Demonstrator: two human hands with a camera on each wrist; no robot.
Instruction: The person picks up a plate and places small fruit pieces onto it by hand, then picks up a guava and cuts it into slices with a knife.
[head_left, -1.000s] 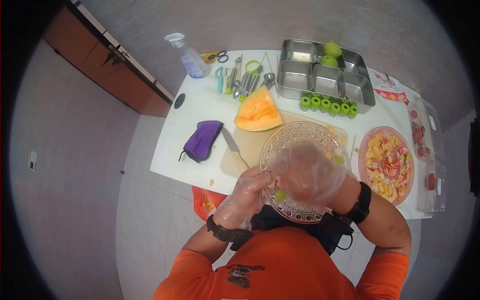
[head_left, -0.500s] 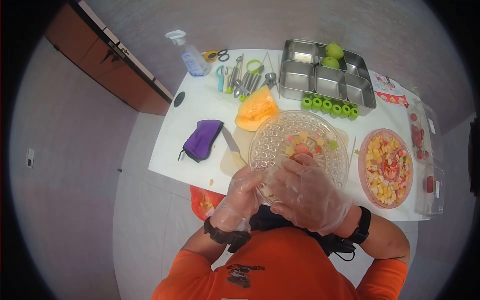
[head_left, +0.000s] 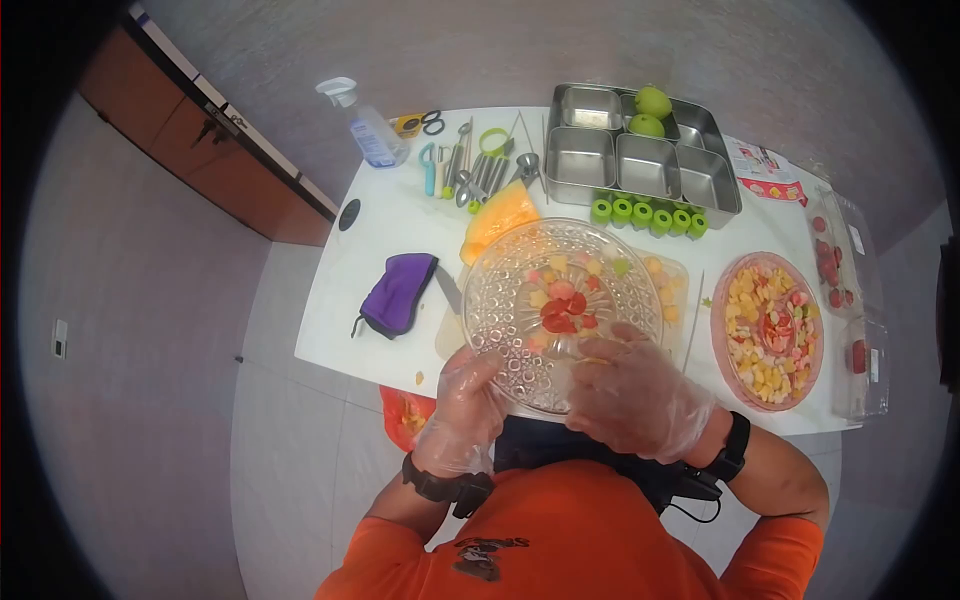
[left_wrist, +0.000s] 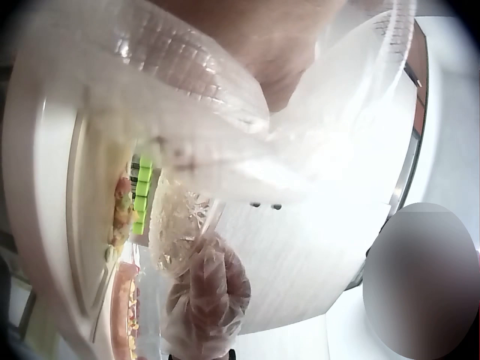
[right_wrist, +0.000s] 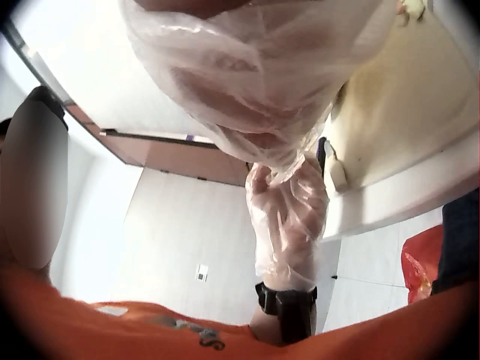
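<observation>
Clear patterned plate (head_left: 495,300) reaches over the near edge of the table (head_left: 335,320). Its near-left rim is gripped by the gloved left hand (head_left: 462,415), thumb on top. The gloved right hand (head_left: 640,395) curls at the near-right rim; whether it pinches anything I cannot tell. Probably stiff, weighty and breakable, the plate could slip against plastic; opposite rims, supported underneath, seem safest. Beyond the right fingertips sit soft-looking red fruit pieces (head_left: 565,312); farther, past the left fingers, a melon wedge (head_left: 503,218).
</observation>
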